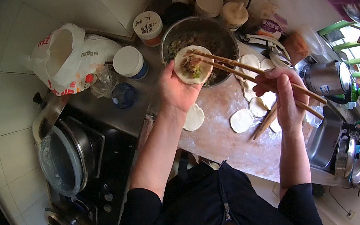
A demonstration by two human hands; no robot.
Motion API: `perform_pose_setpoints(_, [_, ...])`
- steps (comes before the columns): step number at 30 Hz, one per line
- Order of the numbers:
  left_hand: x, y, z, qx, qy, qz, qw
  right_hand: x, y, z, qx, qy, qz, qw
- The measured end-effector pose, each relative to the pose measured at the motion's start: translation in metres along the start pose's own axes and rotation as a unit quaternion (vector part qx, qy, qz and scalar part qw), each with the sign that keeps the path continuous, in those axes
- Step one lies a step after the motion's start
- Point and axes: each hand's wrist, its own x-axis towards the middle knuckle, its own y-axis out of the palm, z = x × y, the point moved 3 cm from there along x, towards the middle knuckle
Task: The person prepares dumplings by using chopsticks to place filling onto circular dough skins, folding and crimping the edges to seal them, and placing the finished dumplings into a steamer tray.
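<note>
A filled dumpling wrapper was cupped in the left hand. Chopsticks were clamped in the right hand, tips touching the filling.

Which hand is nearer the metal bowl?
Left. The left hand holds a wrapper right over the metal bowl; the right hand is off to its side, holding chopsticks.

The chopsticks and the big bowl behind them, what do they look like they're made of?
The chopsticks in the right hand look like wood or bamboo: matte brown, with no shine. The bowl seems to be metal, probably stainless steel: grey, with a bright reflective rim and wall.
</note>
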Motion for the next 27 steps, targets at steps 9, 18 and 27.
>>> perform_pose_setpoints(9, [-0.011, 0.009, 0.003, -0.027, -0.005, 0.039, 0.999, 0.006, 0.010, -0.001, -0.039, 0.059, 0.039, 0.997])
perform_pose_setpoints(18, [-0.019, -0.003, -0.004, -0.050, 0.002, 0.012, 0.999, 0.010, -0.007, 0.020, 0.027, -0.048, 0.003, 0.998])
perform_pose_setpoints(27, [-0.064, -0.008, -0.043, -0.095, 0.012, 0.075, 0.993, 0.019, 0.009, -0.097, 0.008, 0.162, -0.010, 0.987])
